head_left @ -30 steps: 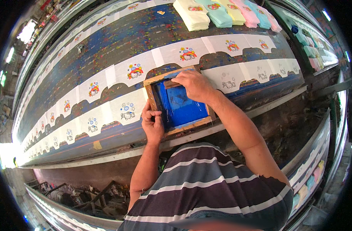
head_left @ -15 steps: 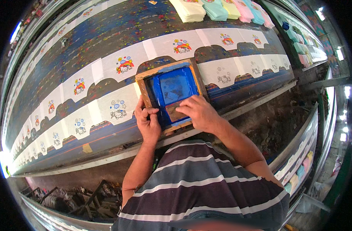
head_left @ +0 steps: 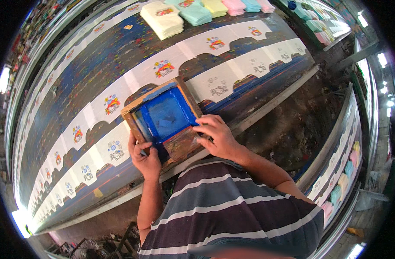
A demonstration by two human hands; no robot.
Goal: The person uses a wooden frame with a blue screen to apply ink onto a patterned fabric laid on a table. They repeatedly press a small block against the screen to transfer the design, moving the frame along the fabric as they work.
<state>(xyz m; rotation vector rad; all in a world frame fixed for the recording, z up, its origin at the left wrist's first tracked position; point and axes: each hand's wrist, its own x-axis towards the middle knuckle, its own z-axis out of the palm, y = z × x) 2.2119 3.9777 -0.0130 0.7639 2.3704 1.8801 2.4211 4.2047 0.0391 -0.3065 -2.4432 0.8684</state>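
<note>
A wooden-framed printing screen with a blue mesh sits tilted over the table's near edge. My left hand grips its lower left side, fingers curled round the wood. At the right side of the screen is my right hand, its bent fingers on the frame and its thumb close to a brown, wooden-looking squeegee. The squeegee lies across the near end inside the frame, over blue ink. White cloth pieces printed with cartoon figures run in rows beside the screen; the one beneath it is partly hidden.
Folded stacks of pastel cloth stand at the far side of the paint-speckled table. A pale rail runs along the near edge. Another table with printed cloths is at the right.
The screen has shifted left and nearer to me in the view, with both hands. My right hand has moved from the squeegee to the frame's right side. The view has turned.
</note>
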